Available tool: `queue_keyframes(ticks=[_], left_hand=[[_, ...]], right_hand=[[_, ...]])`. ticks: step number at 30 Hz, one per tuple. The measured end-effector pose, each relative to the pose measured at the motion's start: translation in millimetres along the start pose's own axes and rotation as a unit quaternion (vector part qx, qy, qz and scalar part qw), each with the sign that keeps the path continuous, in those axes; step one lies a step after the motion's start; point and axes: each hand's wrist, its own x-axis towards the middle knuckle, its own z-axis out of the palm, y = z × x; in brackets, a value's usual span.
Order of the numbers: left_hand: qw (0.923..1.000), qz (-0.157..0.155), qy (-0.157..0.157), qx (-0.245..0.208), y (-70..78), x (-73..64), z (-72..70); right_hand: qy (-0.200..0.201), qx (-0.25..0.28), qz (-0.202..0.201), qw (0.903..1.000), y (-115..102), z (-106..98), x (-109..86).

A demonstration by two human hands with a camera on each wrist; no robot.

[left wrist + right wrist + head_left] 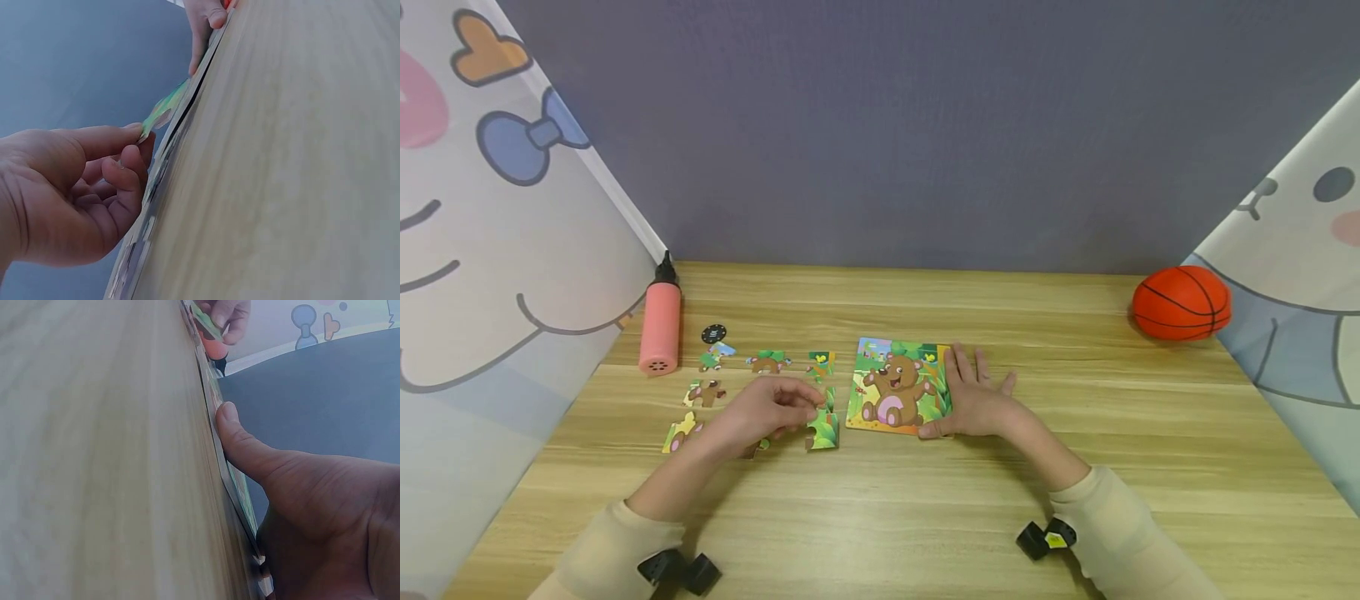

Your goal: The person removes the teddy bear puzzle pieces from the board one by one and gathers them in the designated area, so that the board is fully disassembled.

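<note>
My left hand (769, 410) pinches a green jigsaw piece (824, 430) between thumb and fingertips. The left wrist view shows this piece (164, 107) tilted up, its lower edge close over the table. Loose jigsaw pieces with parts of a bear lie around that hand, such as one with leaves (822, 362) and one with a bear's ears (767, 362); some are partly hidden under it. To their right lies a square bear puzzle (891, 387), its picture whole. My right hand (981, 402) rests on its right edge, fingers spread, the thumb along the lower corner.
A pink bottle (661, 329) with a black nozzle stands at the left back, near a round black chip (713, 333). A red ball (1182, 303) with basketball lines sits at the right back. A grey panel (925, 133) rises behind the wooden table (880, 517).
</note>
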Motion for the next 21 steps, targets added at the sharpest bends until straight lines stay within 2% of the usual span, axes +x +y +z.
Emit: queue_keyframes(ticks=[8,15,21], left_hand=[[0.9977,0.013,-0.018,0.064,-1.0,-4.5,-4.1],[0.9949,0.020,-0.024,0.095,1.5,-5.4,-4.3],[0.9928,0.024,0.000,0.118,3.6,-6.3,-5.7]], right_hand=[[-0.002,0.000,-0.001,1.0000,1.3,0.1,0.0],[0.001,-0.001,-0.001,1.0000,2.4,1.1,0.0],[-0.001,0.001,-0.005,1.0000,1.9,-0.2,-0.1]])
